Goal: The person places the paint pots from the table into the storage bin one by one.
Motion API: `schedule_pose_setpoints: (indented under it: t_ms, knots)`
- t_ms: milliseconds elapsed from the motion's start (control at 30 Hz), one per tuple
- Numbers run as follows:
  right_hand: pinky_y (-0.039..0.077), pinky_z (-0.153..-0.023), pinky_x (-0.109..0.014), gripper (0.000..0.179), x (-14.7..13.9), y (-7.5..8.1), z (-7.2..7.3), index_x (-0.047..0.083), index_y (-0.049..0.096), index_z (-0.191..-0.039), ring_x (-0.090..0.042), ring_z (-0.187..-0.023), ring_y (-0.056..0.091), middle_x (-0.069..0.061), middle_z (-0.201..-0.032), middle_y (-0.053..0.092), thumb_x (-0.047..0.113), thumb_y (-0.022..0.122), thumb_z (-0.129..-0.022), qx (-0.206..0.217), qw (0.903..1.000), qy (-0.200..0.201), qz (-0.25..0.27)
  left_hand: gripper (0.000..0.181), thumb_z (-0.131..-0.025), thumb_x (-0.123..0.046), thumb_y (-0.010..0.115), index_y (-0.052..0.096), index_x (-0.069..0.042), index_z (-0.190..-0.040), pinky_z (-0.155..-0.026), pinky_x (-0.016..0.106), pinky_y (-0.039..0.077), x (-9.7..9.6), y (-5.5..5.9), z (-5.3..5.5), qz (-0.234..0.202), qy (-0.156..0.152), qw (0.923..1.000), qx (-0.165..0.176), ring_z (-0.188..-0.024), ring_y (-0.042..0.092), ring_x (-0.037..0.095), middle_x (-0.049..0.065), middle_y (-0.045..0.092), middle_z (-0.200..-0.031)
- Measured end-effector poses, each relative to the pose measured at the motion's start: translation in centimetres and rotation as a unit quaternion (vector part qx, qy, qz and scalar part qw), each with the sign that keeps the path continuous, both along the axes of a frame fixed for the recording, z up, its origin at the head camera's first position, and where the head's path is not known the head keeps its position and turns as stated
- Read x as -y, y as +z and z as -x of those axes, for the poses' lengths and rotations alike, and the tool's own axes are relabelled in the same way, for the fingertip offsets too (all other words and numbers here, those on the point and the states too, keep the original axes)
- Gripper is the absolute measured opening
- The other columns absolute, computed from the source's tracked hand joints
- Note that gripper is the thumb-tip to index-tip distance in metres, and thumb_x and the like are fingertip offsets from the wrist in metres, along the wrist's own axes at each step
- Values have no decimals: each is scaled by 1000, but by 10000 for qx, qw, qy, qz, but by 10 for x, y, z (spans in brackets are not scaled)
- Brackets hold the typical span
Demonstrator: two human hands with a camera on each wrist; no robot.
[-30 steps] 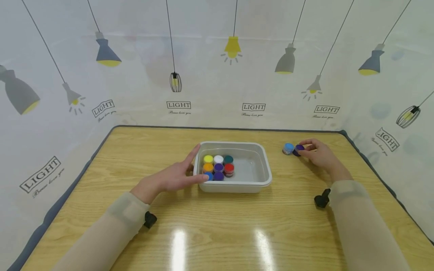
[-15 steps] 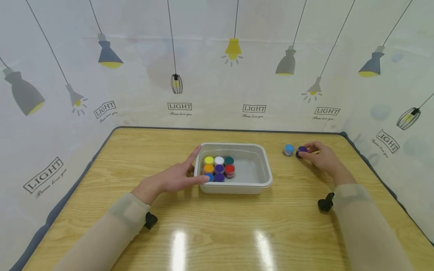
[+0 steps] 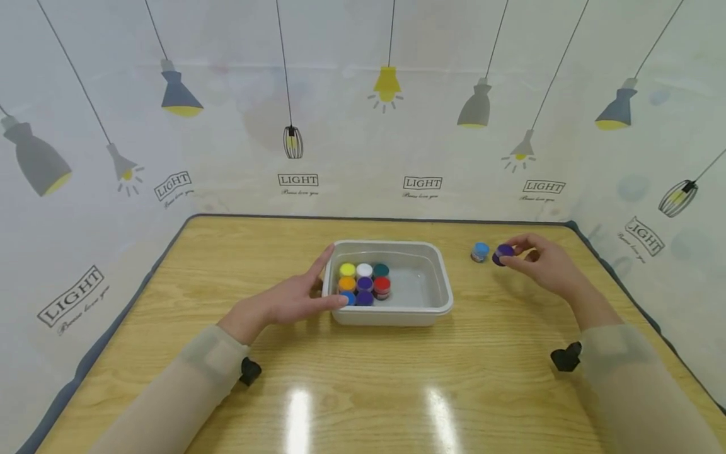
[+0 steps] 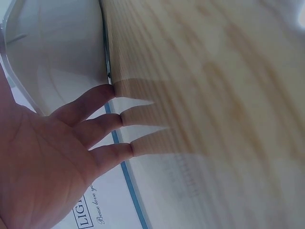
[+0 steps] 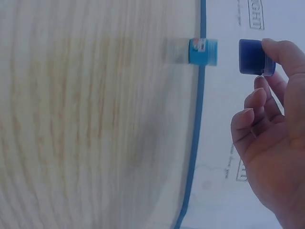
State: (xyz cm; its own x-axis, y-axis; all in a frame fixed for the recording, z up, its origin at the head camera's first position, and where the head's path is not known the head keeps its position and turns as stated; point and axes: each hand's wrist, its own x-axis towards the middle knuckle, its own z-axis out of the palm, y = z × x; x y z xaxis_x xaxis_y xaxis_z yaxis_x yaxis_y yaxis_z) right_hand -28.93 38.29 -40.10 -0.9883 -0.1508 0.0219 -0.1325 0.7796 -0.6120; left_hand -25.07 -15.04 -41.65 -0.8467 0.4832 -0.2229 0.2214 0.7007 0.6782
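My right hand pinches a small purple paint pot between thumb and fingertips. In the right wrist view this pot is raised off the table and tipped a little, while the other fingers curl loosely below. Just left of it a light blue paint pot stands on the table. My left hand rests at the left end of a grey-white plastic tub, thumb over the front rim, index finger along the back corner. The left wrist view shows its other fingers straight, tips touching the tabletop.
Several paint pots fill the tub's left half, among them yellow, white, green, orange and red. A lamp-printed curtain surrounds the wooden table at the back and sides.
My right hand has drawn the purple pot away from the light blue one, towards me, and lifted it slightly off the table. My left hand and the tub have stayed in place.
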Motion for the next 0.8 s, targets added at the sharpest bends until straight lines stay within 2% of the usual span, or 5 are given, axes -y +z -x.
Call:
schedule_pose_setpoints:
  t_ms: [300, 533, 800]
  knots:
    - [48, -63, -28, 39, 36, 17, -18, 14, 68, -136, -14, -82, 58, -8, -121, 63, 36, 76, -106, -388, 9978, 528, 131, 113, -97, -81, 60, -19, -51, -171, -129, 67, 36, 0, -1, 0, -53, -11, 10000, -17, -156, 48, 46, 25, 42, -173]
    - [49, -63, -28, 31, 74, 28, -27, 14, 72, -131, -16, -75, 56, -7, -108, 63, 23, 81, -102, -511, 9907, 1135, 554, 112, -97, -81, 60, -20, -52, -170, -129, 67, 36, 0, -3, 0, -52, -11, 10000, -5, -156, 48, 45, 24, 43, -173]
    - [45, -61, -27, 31, 111, 34, -28, 16, 74, -127, -19, -73, 53, -7, -96, 62, 20, 85, -98, -499, 9829, 1635, 683, 112, -97, -83, 60, -20, -54, -170, -129, 66, 36, 0, -4, 1, -50, -13, 10000, -32, -156, 48, 45, 24, 43, -172]
